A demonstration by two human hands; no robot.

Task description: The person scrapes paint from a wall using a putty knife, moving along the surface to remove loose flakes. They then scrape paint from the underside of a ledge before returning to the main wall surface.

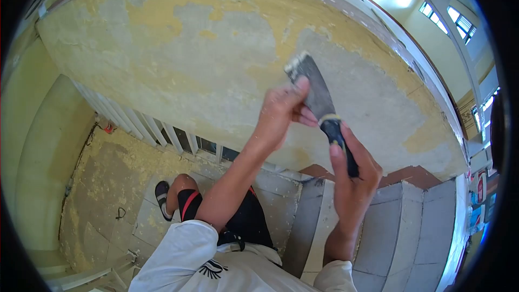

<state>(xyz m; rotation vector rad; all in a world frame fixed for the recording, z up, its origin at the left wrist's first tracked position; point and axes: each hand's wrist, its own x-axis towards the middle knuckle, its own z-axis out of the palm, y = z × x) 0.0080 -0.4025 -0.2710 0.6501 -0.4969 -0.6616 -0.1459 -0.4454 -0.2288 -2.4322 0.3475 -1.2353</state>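
My right hand (354, 157) is wrapped round the black handle of a putty knife (319, 89), held up in front of the wall. Its wide grey blade points up and to the left, with pale residue along the tip. With thumb and fingers, my left hand (286, 105) pinches the blade's left edge below the tip. Behind the knife is a wall (216, 48) where yellow paint has partly come off, baring grey patches.
Below the wall stand white balusters (130, 121). Grey tiled steps (378, 232) descend at the lower right. Paint flakes litter the tiled floor (108, 184) at left, where a thin dark loop (120, 213) lies.
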